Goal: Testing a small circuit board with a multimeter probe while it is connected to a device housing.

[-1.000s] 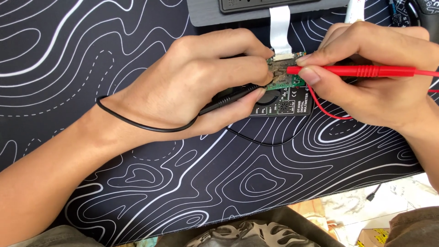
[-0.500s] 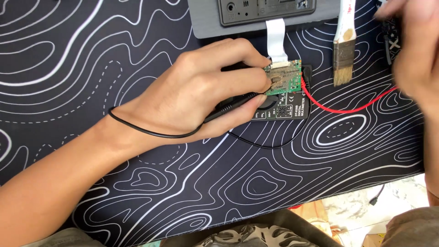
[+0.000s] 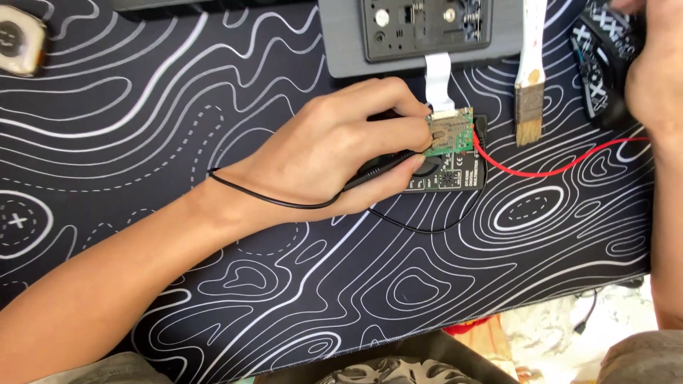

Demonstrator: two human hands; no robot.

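Note:
My left hand (image 3: 334, 160) lies on the black mat with white contour lines (image 3: 178, 142). Its fingers pinch a small green circuit board (image 3: 451, 133), and a black test probe (image 3: 377, 169) is tucked under its thumb. The board rests on top of a black multimeter (image 3: 455, 176). A white ribbon cable (image 3: 437, 80) runs from the board up to a grey device (image 3: 341, 43). My right hand (image 3: 651, 82) is blurred at the upper right edge, against a black patterned object (image 3: 601, 67). A red lead (image 3: 555, 169) runs from the meter toward that hand; what it holds is hidden.
A flat paint brush (image 3: 530, 89) lies upright between the grey device and the patterned object. The thin black probe lead (image 3: 263, 199) loops around my left wrist. A rounded watch-like object (image 3: 18, 46) sits at the top left. The mat's front edge (image 3: 541, 302) runs along the lower right.
My right hand, which held the red probe on the board, has pulled away to the upper right. The view has shifted down. The left hand keeps its grip.

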